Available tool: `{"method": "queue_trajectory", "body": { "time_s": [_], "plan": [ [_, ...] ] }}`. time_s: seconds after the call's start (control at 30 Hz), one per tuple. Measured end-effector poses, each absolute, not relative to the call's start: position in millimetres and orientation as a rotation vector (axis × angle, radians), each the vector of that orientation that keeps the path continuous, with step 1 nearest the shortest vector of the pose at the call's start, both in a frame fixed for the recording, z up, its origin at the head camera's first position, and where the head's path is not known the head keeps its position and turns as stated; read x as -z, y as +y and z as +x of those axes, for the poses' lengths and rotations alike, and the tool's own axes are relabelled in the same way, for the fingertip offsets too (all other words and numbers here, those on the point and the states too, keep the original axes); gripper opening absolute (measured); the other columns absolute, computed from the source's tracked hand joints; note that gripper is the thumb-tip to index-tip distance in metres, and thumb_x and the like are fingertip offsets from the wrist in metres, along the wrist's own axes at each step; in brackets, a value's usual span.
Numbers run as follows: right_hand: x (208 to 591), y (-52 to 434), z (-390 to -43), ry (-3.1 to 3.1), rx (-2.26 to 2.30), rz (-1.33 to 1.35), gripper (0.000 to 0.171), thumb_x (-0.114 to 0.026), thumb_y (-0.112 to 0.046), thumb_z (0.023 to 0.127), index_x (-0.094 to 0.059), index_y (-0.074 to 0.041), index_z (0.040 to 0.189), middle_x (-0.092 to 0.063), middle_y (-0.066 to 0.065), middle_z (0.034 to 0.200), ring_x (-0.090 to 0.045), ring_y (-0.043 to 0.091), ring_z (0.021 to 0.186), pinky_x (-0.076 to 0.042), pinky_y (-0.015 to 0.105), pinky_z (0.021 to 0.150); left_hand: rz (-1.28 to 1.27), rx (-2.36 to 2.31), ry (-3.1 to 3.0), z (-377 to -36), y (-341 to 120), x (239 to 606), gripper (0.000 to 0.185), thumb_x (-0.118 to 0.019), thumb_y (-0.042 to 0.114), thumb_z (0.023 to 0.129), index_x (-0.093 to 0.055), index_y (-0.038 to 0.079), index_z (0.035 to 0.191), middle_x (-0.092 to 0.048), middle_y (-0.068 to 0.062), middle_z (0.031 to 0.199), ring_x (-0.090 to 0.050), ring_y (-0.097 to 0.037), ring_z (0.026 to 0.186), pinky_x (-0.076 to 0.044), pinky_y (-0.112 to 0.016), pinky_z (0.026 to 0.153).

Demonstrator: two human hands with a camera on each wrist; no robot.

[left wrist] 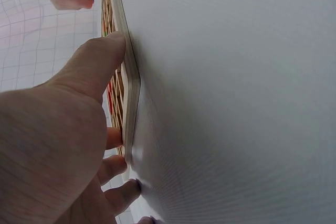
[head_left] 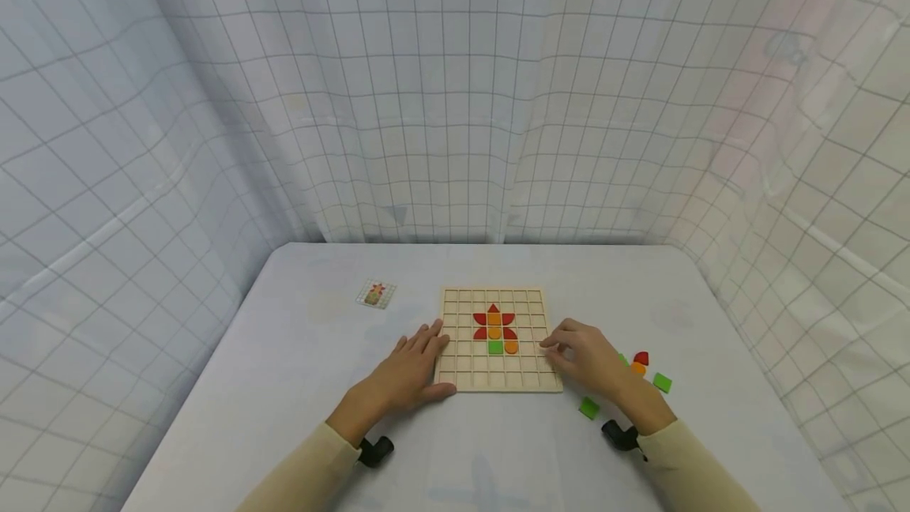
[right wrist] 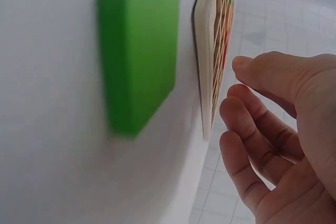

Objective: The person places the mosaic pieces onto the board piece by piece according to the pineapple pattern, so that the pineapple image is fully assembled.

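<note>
A pale wooden grid board (head_left: 469, 378) lies flat on the table. In its middle, red pieces (head_left: 494, 309) surround an orange square (head_left: 494, 319) and an orange disc (head_left: 494, 333). Below them sit a green square (head_left: 495, 348) and a second orange disc (head_left: 511, 347). My left hand (head_left: 408, 374) rests at the board's left edge, fingers spread and thumb on the front corner. Over the right edge hovers my right hand (head_left: 586, 358), fingers loosely bent. In the right wrist view its thumb and fingertips (right wrist: 231, 109) stand apart with nothing between them.
Loose pieces lie around my right wrist: a green square (head_left: 589, 408), another green square (head_left: 663, 382), a red piece (head_left: 641, 358) and an orange piece (head_left: 638, 369). Behind the board to the left is a small pattern card (head_left: 375, 294). White grid-patterned curtains (head_left: 426, 101) enclose the table.
</note>
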State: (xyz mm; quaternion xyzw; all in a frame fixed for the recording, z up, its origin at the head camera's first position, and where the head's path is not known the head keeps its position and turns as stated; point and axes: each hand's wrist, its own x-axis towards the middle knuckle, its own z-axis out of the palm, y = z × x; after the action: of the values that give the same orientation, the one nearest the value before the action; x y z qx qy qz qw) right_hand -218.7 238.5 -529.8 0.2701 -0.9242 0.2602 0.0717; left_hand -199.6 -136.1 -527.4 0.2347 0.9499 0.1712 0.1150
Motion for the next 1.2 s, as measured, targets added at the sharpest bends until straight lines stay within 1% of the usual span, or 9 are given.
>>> {"method": "queue_trajectory", "body": {
  "time_s": [0.13,0.2,0.37,0.5,0.63,0.83,1.0,1.07,1.2],
  "plan": [
    [532.4,256.5,-213.4,-2.777,-0.794,0.748,0.018,-0.093,0.000,0.096,-0.091,-0.010,0.110,-0.080,-0.002,0.104,-0.075,0.012,0.090,-0.064,0.025,0.078,0.688,-0.496,2.786,-199.8,-136.5,528.8,0.093,-0.080,0.056,0.109,-0.044,0.002,0.175,-0.027,-0.022,0.194,-0.032,-0.047,0.179,-0.033,-0.073,0.140],
    [533.7,265.8,-210.0,-2.752,-0.793,0.735,0.020,-0.094,0.003,0.093,-0.091,-0.009,0.109,-0.079,-0.002,0.103,-0.076,0.012,0.089,-0.064,0.025,0.077,0.690,-0.500,2.789,-200.0,-136.2,528.6,0.093,-0.081,0.056,0.109,-0.044,0.002,0.175,-0.028,-0.022,0.193,-0.032,-0.047,0.179,-0.034,-0.073,0.140],
    [537.7,291.0,-199.9,-2.678,-0.782,0.721,0.024,-0.095,0.007,0.090,-0.090,-0.009,0.107,-0.079,-0.002,0.100,-0.075,0.012,0.085,-0.063,0.028,0.074,0.686,-0.520,2.785,-199.3,-135.9,528.5,0.094,-0.082,0.055,0.108,-0.045,0.001,0.174,-0.028,-0.022,0.193,-0.033,-0.048,0.179,-0.033,-0.074,0.140],
    [538.3,313.8,-192.1,-2.708,-0.780,0.660,0.024,-0.096,0.004,0.091,-0.090,-0.012,0.109,-0.078,-0.003,0.101,-0.072,0.010,0.086,-0.062,0.028,0.075,0.686,-0.512,2.786,-198.6,-136.1,528.3,0.093,-0.082,0.055,0.108,-0.045,0.002,0.174,-0.028,-0.022,0.193,-0.033,-0.048,0.179,-0.034,-0.074,0.140],
    [538.6,337.4,-185.5,-2.740,-0.779,0.602,0.025,-0.098,0.000,0.090,-0.090,-0.013,0.110,-0.077,-0.003,0.101,-0.071,0.008,0.086,-0.061,0.026,0.074,0.693,-0.510,2.791,-198.7,-135.9,527.3,0.093,-0.082,0.056,0.108,-0.045,0.002,0.174,-0.028,-0.022,0.193,-0.033,-0.048,0.178,-0.034,-0.074,0.140],
    [537.9,365.1,-178.7,-2.826,-0.792,0.494,0.024,-0.099,-0.007,0.091,-0.090,-0.014,0.112,-0.075,-0.006,0.101,-0.063,-0.003,0.083,-0.059,0.024,0.074,0.696,-0.504,2.794,-198.5,-136.6,526.5,0.093,-0.081,0.056,0.109,-0.044,0.002,0.175,-0.028,-0.022,0.193,-0.033,-0.048,0.179,-0.034,-0.073,0.140],
    [539.7,378.3,-178.7,-2.851,-0.773,0.504,0.029,-0.099,-0.001,0.089,-0.090,-0.014,0.114,-0.077,-0.004,0.104,-0.059,-0.005,0.080,-0.055,0.024,0.070,0.703,-0.498,2.792,-198.0,-136.7,525.3,0.093,-0.080,0.056,0.110,-0.044,0.001,0.175,-0.027,-0.023,0.193,-0.032,-0.048,0.179,-0.034,-0.074,0.140],
    [540.8,381.1,-179.5,-2.854,-0.767,0.515,0.032,-0.099,0.001,0.088,-0.090,-0.015,0.115,-0.079,-0.003,0.106,-0.058,-0.005,0.080,-0.055,0.024,0.070,0.704,-0.500,2.789,-198.0,-136.6,524.9,0.093,-0.079,0.056,0.110,-0.044,0.001,0.175,-0.027,-0.023,0.193,-0.032,-0.048,0.179,-0.033,-0.074,0.140],
    [541.4,383.1,-182.0,-2.895,-0.783,0.513,0.032,-0.098,0.000,0.089,-0.090,-0.013,0.117,-0.080,-0.002,0.109,-0.060,-0.004,0.081,-0.057,0.024,0.073,0.707,-0.501,2.786,-198.5,-136.3,525.5,0.093,-0.079,0.057,0.110,-0.044,0.001,0.175,-0.028,-0.023,0.193,-0.032,-0.048,0.179,-0.034,-0.074,0.140]
  ]
}}
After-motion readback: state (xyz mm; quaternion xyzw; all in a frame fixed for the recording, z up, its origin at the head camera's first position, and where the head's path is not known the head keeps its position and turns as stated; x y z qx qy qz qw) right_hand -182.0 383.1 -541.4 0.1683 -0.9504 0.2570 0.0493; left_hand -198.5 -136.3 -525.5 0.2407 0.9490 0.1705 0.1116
